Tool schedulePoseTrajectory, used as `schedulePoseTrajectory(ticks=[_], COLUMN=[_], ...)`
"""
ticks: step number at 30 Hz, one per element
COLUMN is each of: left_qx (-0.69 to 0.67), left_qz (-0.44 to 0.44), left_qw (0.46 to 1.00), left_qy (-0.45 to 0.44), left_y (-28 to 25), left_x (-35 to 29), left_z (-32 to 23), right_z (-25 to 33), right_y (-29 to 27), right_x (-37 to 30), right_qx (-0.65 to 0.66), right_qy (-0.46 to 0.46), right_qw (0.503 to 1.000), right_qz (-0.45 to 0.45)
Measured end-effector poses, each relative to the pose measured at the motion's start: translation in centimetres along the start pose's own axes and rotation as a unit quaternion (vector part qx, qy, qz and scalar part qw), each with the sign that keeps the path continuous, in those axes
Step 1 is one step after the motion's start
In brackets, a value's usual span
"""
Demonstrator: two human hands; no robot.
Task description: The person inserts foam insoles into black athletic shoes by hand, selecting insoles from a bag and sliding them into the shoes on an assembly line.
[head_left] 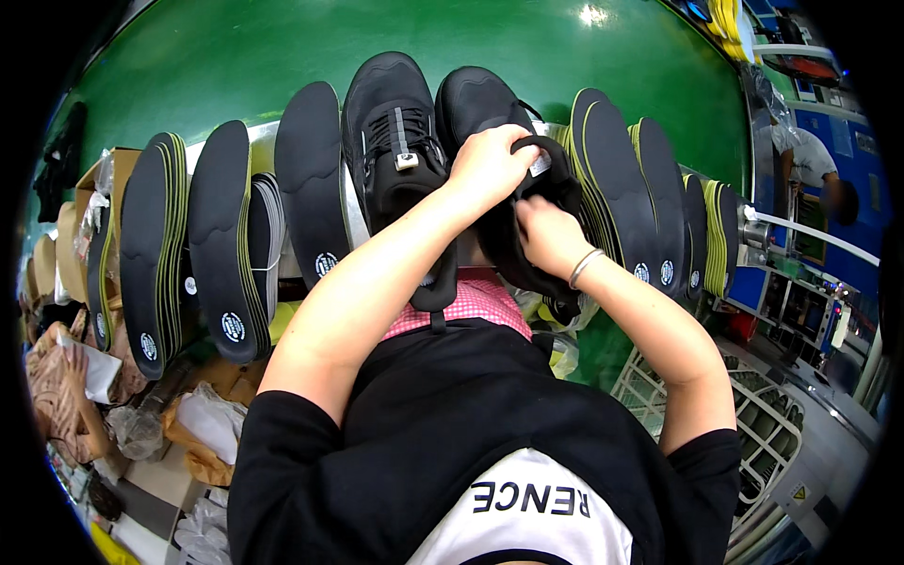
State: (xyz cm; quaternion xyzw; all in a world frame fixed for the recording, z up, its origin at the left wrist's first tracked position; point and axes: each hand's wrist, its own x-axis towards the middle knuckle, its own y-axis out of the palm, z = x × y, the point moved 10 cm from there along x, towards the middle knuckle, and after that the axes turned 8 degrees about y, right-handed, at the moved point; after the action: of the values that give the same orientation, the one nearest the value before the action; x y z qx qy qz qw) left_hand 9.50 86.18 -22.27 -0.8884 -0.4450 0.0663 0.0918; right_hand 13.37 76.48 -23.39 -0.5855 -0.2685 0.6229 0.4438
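Two black lace-up shoes lie side by side before me, toes pointing away. My left hand (492, 168) is closed on the upper part of the right-hand shoe (474, 105), around its tongue and collar. Inside or at the opening of the same shoe is my right hand (551, 235), slightly blurred, its fingertips hidden in the dark lining. A bracelet circles that wrist. The left-hand shoe (391, 113) stands untouched, with a pale tag (406, 161) on its laces. Whether the right fingers grip anything cannot be made out.
Stacks of black insoles with yellow-green edges (151, 254) line the left, and more insoles (617, 188) the right. Behind them spreads a green surface (235, 56). A white wire basket (763, 424) stands at lower right. Other people work at far left and far right.
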Motion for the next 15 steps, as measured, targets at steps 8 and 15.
schedulePoseTrajectory(ticks=[8, 15], left_qx=[0.020, 0.183], left_qz=[-0.025, -0.061], left_qw=[0.999, 0.970], left_qy=[0.015, 0.148], left_y=[0.4, 0.6], left_x=[-2.2, -3.5], left_z=[-2.2, -4.6], right_z=[-3.2, -3.3], right_y=[7.6, 6.5], right_x=[8.6, 8.2], right_qx=[0.043, 0.018], right_qy=[-0.017, 0.033], right_qw=[0.999, 0.998], right_qz=[-0.017, 0.043])
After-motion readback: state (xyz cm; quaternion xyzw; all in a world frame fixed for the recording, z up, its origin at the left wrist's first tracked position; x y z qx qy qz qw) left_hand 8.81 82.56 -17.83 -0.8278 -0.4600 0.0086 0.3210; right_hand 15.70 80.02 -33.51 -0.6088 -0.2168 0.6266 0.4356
